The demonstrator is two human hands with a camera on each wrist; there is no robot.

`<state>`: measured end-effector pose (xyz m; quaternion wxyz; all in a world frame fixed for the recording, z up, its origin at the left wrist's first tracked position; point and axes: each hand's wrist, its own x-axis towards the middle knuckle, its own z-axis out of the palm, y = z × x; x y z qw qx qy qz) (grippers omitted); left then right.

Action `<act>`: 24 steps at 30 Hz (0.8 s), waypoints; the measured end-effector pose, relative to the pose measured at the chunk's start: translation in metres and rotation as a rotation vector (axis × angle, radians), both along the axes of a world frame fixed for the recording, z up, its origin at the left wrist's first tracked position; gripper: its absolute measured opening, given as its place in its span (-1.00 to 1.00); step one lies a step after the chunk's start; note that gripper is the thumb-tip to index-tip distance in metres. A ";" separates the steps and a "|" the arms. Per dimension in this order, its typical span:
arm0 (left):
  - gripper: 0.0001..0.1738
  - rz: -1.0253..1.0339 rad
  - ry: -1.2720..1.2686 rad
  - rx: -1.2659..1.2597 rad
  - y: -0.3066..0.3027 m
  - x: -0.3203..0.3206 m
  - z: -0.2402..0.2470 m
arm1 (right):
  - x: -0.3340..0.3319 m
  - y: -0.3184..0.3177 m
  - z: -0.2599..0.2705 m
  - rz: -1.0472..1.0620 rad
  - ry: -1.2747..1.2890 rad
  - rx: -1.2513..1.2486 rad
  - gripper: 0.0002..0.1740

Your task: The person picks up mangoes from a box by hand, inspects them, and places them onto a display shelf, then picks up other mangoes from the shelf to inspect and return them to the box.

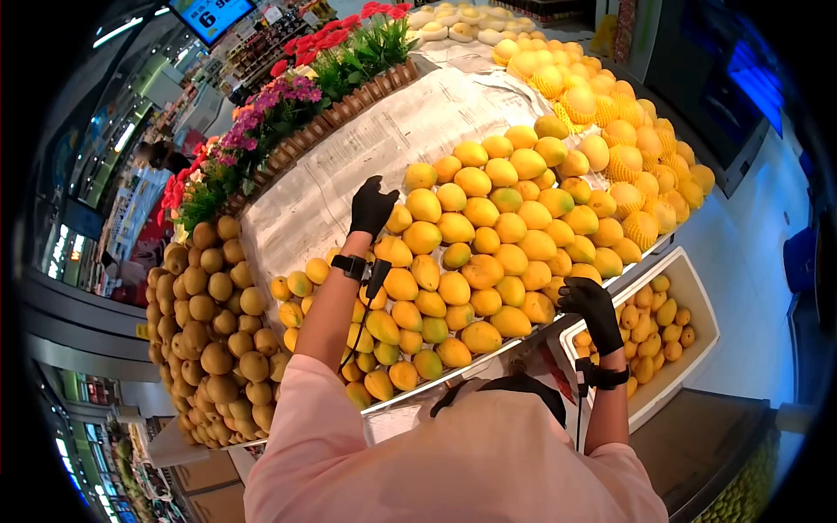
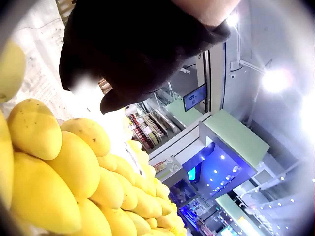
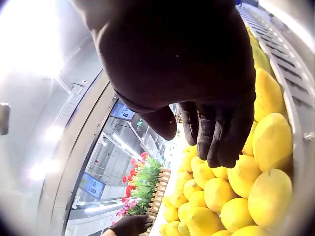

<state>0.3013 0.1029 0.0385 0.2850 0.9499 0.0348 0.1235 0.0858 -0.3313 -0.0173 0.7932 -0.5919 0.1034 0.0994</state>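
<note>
Rows of yellow mangoes [image 1: 481,272], a few tinged green, cover the front of a sloping display. My left hand [image 1: 373,207], in a black glove, is at the rows' upper left edge beside the pale paper lining [image 1: 349,144]. In the left wrist view that hand [image 2: 128,54] has its thumb apart from loosely bent fingers, holding nothing. My right hand [image 1: 593,312], also gloved in black, hovers at the display's front right edge. The right wrist view shows its fingers [image 3: 206,130] hanging loosely bent close over mangoes [image 3: 244,174], with nothing in them.
Brown round fruit [image 1: 214,318] is heaped at left. Net-wrapped yellow fruit [image 1: 623,139] fills the far right. A white foam box [image 1: 697,349] of small yellow fruit stands below the right edge. Flowers [image 1: 301,74] behind a low wooden fence [image 1: 336,113] line the back.
</note>
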 end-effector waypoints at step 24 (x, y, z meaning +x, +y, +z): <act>-0.69 -0.190 0.025 -1.194 0.014 -0.307 -0.046 | -0.144 0.024 -0.038 -0.015 0.200 -0.248 -0.70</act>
